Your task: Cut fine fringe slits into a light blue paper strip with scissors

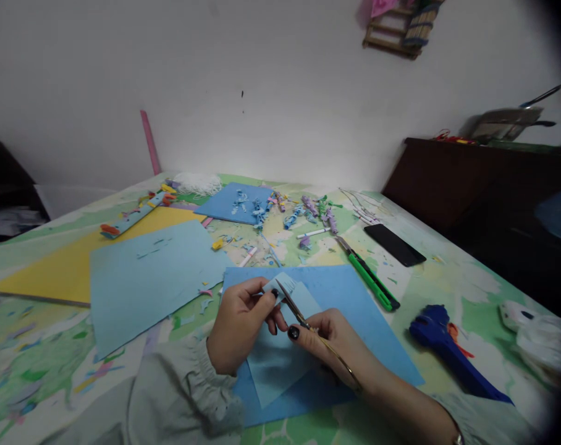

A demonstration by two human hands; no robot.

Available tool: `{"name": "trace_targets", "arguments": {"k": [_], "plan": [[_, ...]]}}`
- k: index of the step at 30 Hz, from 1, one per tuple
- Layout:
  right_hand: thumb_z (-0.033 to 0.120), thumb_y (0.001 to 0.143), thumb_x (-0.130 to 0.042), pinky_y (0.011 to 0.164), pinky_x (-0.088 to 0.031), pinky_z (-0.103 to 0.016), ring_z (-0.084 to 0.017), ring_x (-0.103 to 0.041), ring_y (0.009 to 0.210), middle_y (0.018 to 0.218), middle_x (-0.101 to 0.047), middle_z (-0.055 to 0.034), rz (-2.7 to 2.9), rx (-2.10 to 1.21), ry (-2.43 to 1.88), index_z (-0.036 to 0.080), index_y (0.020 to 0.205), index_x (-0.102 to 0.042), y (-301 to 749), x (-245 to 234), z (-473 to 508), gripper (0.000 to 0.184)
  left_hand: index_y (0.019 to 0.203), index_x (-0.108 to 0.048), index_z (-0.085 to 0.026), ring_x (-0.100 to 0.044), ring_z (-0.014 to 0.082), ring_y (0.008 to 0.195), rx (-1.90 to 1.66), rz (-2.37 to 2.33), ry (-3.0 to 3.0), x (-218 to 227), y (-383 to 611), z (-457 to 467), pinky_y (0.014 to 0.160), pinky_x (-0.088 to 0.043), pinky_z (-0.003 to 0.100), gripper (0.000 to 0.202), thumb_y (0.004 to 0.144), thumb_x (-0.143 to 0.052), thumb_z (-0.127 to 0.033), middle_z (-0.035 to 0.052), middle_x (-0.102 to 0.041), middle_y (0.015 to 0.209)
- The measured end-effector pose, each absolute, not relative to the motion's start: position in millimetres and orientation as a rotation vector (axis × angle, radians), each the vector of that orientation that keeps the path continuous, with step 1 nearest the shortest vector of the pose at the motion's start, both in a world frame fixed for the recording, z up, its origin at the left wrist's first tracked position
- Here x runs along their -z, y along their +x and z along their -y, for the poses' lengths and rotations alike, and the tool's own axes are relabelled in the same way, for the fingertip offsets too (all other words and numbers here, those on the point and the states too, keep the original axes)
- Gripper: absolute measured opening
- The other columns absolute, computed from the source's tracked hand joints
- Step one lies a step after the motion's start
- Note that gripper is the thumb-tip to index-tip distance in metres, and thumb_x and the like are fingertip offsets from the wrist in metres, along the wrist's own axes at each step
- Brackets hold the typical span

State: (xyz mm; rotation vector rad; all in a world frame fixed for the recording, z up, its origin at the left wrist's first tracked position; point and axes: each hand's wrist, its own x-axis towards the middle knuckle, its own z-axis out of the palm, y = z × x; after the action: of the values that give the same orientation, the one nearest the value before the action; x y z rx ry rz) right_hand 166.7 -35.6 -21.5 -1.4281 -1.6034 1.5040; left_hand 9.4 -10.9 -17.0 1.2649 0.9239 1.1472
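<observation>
My left hand (243, 318) pinches a small piece of light blue paper (283, 285) between thumb and fingers. Fine slits run along the upper edge of that piece. My right hand (333, 346) grips a pair of scissors (295, 308), its blades against the paper and pointing up and left. Below both hands lies a light blue paper sheet (274, 371) on a larger, deeper blue foam sheet (373, 334). Part of the scissors' handle is hidden by my right hand.
A green utility knife (373, 281), a black phone (395, 244) and a blue glue gun (451, 352) lie to the right. Curled paper pieces (308, 210) cluster at the back. Light blue (146, 290) and yellow sheets (53, 272) cover the left; scraps are scattered about.
</observation>
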Motion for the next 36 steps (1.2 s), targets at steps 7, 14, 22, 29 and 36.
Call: {"name": "trace_targets", "arguments": {"k": [7,14,22,29,36], "plan": [[0.063,0.064,-0.059,0.03,-0.016,-0.018,-0.003,-0.024,0.03,0.034,-0.029,0.0082,1.593,-1.505,-1.434,0.018,0.046,-0.036,166.9,22.7,36.1,0.054,0.064,-0.052,-0.015,-0.054,0.0103,0.04,-1.15,-0.923,1.254,17.4,10.5,10.5,0.04,-0.042,0.021,0.014,0.074,-0.053,-0.024,-0.0019,-0.058,0.048],[0.063,0.064,-0.059,0.03,-0.015,-0.018,-0.003,-0.023,0.031,0.034,-0.028,0.0084,1.588,-1.517,-1.431,0.018,0.045,-0.034,167.0,22.0,36.7,0.054,0.062,-0.051,-0.015,-0.054,0.0107,0.039,-1.146,-0.932,1.257,16.0,10.7,10.6,0.04,-0.043,0.021,0.015,0.073,-0.054,-0.024,-0.0017,-0.057,0.045],[0.063,0.062,-0.06,0.033,-0.012,-0.019,-0.003,-0.02,0.034,0.035,-0.024,0.0087,1.625,-1.466,-1.463,0.018,0.045,-0.034,166.5,22.2,35.0,0.055,0.062,-0.051,-0.015,-0.054,0.0103,0.039,-1.156,-0.919,1.251,17.9,10.0,10.5,0.039,-0.041,0.021,0.015,0.073,-0.054,-0.024,-0.0021,-0.057,0.047],[0.063,0.065,-0.057,0.032,-0.014,-0.019,-0.003,-0.022,0.032,0.035,-0.028,0.0077,1.642,-1.458,-1.463,0.018,0.045,-0.034,167.0,24.2,34.7,0.054,0.063,-0.052,-0.015,-0.052,0.0105,0.038,-1.134,-0.927,1.245,16.0,10.3,10.2,0.04,-0.042,0.022,0.014,0.073,-0.054,-0.025,-0.0019,-0.057,0.043],[0.066,0.063,-0.057,0.034,-0.012,-0.02,-0.003,-0.019,0.035,0.036,-0.024,0.0082,1.649,-1.448,-1.463,0.018,0.045,-0.033,166.2,22.8,34.3,0.056,0.063,-0.052,-0.015,-0.052,0.0108,0.038,-1.113,-0.943,1.266,16.1,9.8,11.0,0.04,-0.041,0.021,0.014,0.073,-0.053,-0.025,-0.0018,-0.057,0.043]]}}
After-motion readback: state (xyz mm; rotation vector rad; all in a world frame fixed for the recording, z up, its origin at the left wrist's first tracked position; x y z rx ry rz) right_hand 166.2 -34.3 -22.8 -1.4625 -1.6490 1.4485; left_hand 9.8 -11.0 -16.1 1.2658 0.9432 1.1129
